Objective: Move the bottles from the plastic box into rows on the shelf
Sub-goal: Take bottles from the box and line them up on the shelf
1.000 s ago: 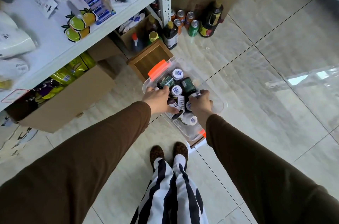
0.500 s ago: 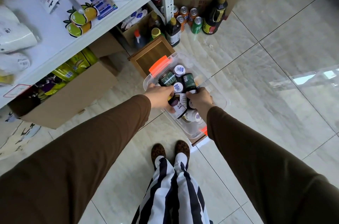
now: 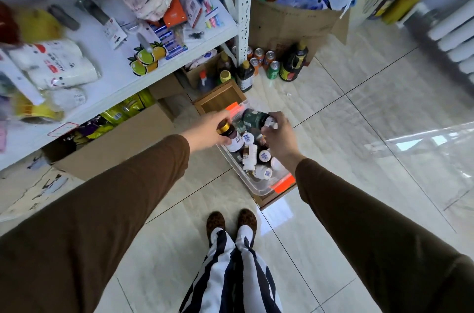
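Observation:
A clear plastic box (image 3: 259,188) with orange latches sits on the floor, holding several small bottles with white caps (image 3: 264,156). My left hand (image 3: 207,130) grips a bottle with a gold cap and white label (image 3: 230,136) just above the box. My right hand (image 3: 278,136) holds a dark green bottle (image 3: 252,118) on its side, lifted above the box's far end. The white shelf (image 3: 120,79) stands to the left, crowded with packets.
A small wooden box (image 3: 218,100) sits beyond the plastic box. Cans and dark sauce bottles (image 3: 292,66) cluster by the shelf post (image 3: 243,5). Cardboard boxes (image 3: 115,141) lie under the shelf and behind the post. My feet (image 3: 232,221) stand on tiled floor.
Both hands have risen out of the box, each now holding a bottle. The view has tilted up, showing more of the shelf.

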